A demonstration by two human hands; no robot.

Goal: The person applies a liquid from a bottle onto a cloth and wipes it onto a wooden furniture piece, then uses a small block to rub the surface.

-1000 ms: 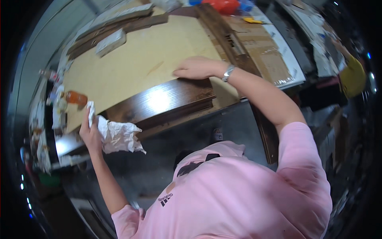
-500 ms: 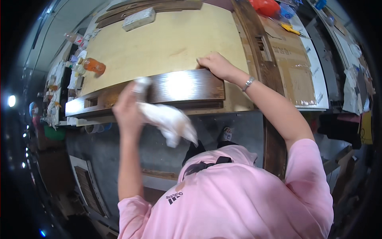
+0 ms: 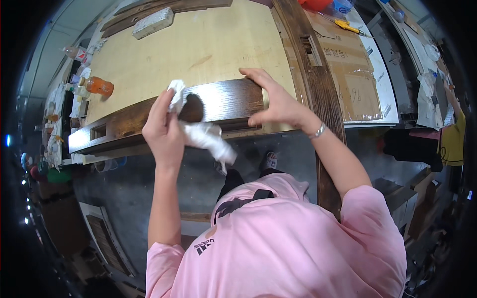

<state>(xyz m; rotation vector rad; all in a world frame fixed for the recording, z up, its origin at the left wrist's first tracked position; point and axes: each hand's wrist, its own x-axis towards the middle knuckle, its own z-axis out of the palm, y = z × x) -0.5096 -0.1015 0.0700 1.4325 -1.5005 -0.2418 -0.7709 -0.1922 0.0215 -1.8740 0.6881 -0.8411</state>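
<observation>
My left hand (image 3: 165,121) is closed on a crumpled white cloth (image 3: 207,140). One end of the cloth sticks up past my fingers, and the rest hangs over the near edge of a dark brown, glossy wooden beam (image 3: 226,99). A dark round patch, perhaps a reflection, shows on the beam beside that hand. At the beam's right end, my right hand (image 3: 283,105) spreads wide, fingers by the far edge and thumb by the near one. Whether it presses on the wood is hard to tell. A rectangular slot is cut near the beam's left end.
Under the beam lies a pale board (image 3: 223,44), with a wrapped block (image 3: 153,23) and dark planks at its back. An orange drink bottle (image 3: 99,86) stands at left. On the right are a long slotted timber (image 3: 318,74), cardboard (image 3: 348,74) and a yellow-handled tool (image 3: 347,26).
My right hand has opened from its hold on the beam's far corner and now spans the end. My left hand stays on the cloth near the beam's middle. The whole view has shifted slightly.
</observation>
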